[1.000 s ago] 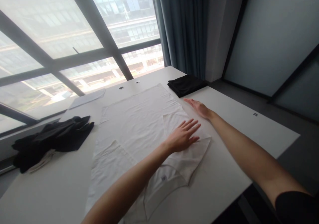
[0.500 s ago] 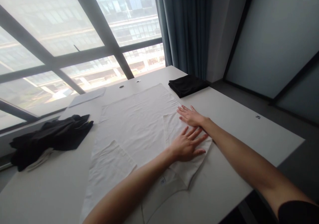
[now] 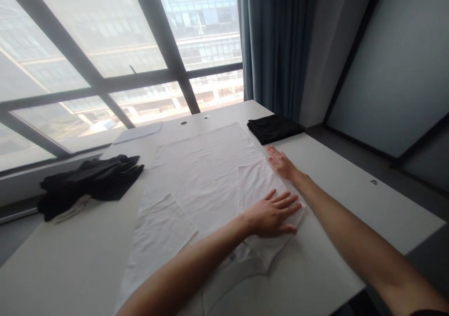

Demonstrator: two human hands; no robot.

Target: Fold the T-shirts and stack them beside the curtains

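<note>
A white T-shirt [image 3: 196,180] lies spread on the white table, its neckline toward me and both sleeves folded inward over the body. My left hand [image 3: 272,214] rests flat on the right-side folded sleeve, fingers spread and pointing right. Farther off, my right hand [image 3: 280,162] lies along the shirt's right edge, with its fingers stretched away from me. Neither hand grips anything. My left forearm crosses over the shirt and hides part of the collar and the nearer cloth.
A folded black cloth [image 3: 275,128] sits at the table's far right edge. Crumpled dark clothes [image 3: 91,182] with a bit of white lie at the left. A white sheet [image 3: 138,132] is by the window. The table [image 3: 336,175] has a small black mark at right.
My right hand has slid away from my left hand, along the shirt's right edge. My left hand stays flat on the sleeve. The whole view has shifted slightly.
</note>
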